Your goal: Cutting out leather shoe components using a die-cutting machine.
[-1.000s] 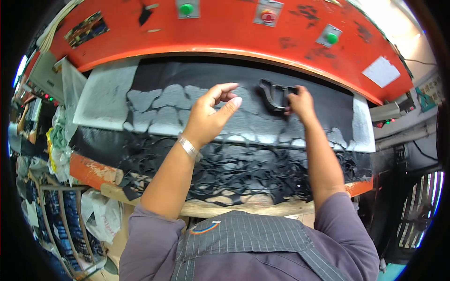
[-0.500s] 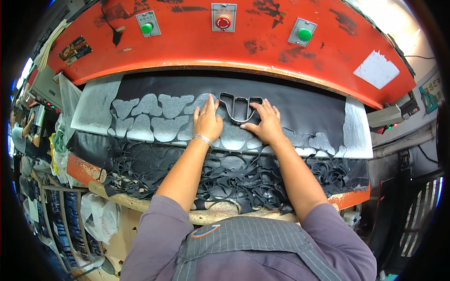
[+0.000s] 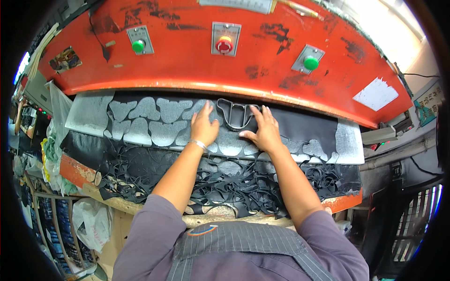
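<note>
A metal cutting die [image 3: 231,114], an outlined shape with inner crossbars, lies on a thin black sheet, perhaps leather [image 3: 300,122]. Just left of the die, my left hand [image 3: 205,127] rests over the cut part of the sheet, fingers apart and holding nothing. My right hand [image 3: 265,131] is at the die's right side with fingers spread. Its index fingertip meets or nearly meets the die's edge, and the thumb sits a little below the rim. Rows of cut-out shapes show grey through the sheet, mostly left of and below the die.
Tangled black offcuts [image 3: 229,180] cover the ledge nearest me. A pale cutting board [image 3: 89,114] lies under the sheet. Beyond it hangs a red-orange press beam [image 3: 178,65] with two green buttons [image 3: 311,63] and a red one [image 3: 224,45]. A plastic bag [image 3: 91,222] hangs at left.
The view has shifted, so the press beam and sheet sit lower in the picture. My right thumb has come slightly away from the die. The die remains between my hands.
</note>
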Tool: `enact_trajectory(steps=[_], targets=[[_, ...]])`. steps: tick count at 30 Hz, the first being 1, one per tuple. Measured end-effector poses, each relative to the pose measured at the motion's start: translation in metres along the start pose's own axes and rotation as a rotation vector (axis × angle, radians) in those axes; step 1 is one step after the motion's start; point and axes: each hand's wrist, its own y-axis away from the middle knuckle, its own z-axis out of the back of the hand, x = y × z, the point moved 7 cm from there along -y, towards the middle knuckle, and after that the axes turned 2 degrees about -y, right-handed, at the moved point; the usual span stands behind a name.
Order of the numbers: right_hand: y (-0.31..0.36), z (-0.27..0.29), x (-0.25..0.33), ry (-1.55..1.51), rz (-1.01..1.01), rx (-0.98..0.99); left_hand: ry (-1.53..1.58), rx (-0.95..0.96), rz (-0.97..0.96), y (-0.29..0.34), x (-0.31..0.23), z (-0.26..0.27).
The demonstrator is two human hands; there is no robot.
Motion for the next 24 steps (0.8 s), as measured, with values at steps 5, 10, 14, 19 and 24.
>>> enact_trajectory(steps=[5,10,14,19,24], targets=[[-0.008,0.119,-0.008,-0.342,-0.026,-0.599,0.541,-0.501,-0.009,-0.031,0.041,0.118],[-0.043,0.189,-0.039,-0.434,-0.09,-0.736,-0.075,-0.694,-0.259,-0.07,0.008,0.248],[0.0,0.186,0.0,-0.598,-0.089,-0.606,0.085,-0.404,-0.133,-0.034,0.01,0.253],[0.122,0.099,0.122,-0.414,0.223,0.471,0.241,0.252,-0.281,0.132,-0.053,0.152],[0.213,0.062,0.156,-0.123,0.409,0.518,0.015,0.444,-0.283,0.24,-0.087,0.111]])
